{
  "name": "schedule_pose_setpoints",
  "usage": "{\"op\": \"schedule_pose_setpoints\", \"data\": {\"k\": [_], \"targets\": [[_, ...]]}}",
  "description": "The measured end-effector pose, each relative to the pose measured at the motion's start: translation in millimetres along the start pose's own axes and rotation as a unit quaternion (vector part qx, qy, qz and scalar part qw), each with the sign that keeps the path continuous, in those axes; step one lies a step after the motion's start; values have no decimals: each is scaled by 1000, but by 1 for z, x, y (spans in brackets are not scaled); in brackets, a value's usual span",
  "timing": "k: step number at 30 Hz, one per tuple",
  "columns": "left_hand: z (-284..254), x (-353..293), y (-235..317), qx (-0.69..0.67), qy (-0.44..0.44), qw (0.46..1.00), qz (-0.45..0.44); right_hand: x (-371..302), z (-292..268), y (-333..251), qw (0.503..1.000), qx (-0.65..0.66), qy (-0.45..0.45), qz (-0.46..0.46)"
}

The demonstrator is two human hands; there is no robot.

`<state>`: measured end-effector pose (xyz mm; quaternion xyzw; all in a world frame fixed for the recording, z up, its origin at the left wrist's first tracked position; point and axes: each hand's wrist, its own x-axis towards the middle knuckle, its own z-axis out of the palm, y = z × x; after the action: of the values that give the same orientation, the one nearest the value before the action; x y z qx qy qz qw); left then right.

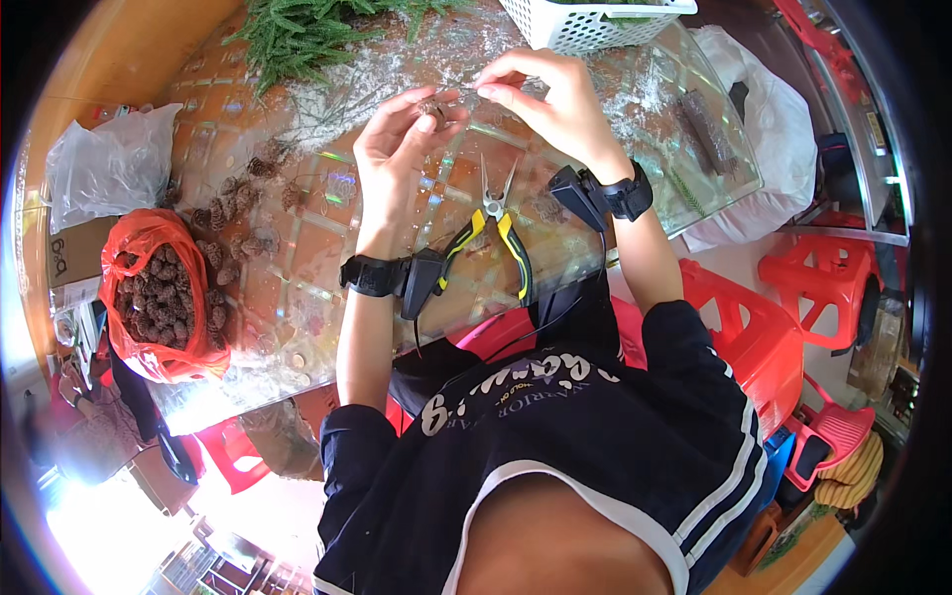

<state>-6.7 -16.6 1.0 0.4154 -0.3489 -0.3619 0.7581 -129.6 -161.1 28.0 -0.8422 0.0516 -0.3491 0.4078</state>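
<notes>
Above the far half of the table, my left hand is closed around a small brown pine cone, held between thumb and fingers. My right hand pinches a thin, wire-like strand close to that cone; whether the two are joined is too small to tell. Between my forearms lie long-nose pliers with black and yellow handles, jaws spread and pointing away from me. Loose pine cones are scattered to the left, beside a red plastic bag full of more cones.
Green artificial pine sprigs and white flakes cover the far side. A white perforated basket stands at the back. A dark bundle lies right, a clear plastic bag left. Red stools stand beyond the table edge.
</notes>
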Motion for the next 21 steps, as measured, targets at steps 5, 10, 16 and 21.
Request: {"op": "schedule_pose_setpoints", "data": {"k": [5,10,16,21], "targets": [[0,0,-1,-68,4,998,-10,-1,-1,-1,1000,-9,13,8],[0,0,-3,-90,-2,996,-5,-2,5,-2,1000,8,17,-8],[2,-1,-5,-63,-5,998,-1,-1,6,-4,999,7,28,-33],[1,-2,-6,-46,-3,999,-11,-2,11,-10,1000,24,16,-10]]}}
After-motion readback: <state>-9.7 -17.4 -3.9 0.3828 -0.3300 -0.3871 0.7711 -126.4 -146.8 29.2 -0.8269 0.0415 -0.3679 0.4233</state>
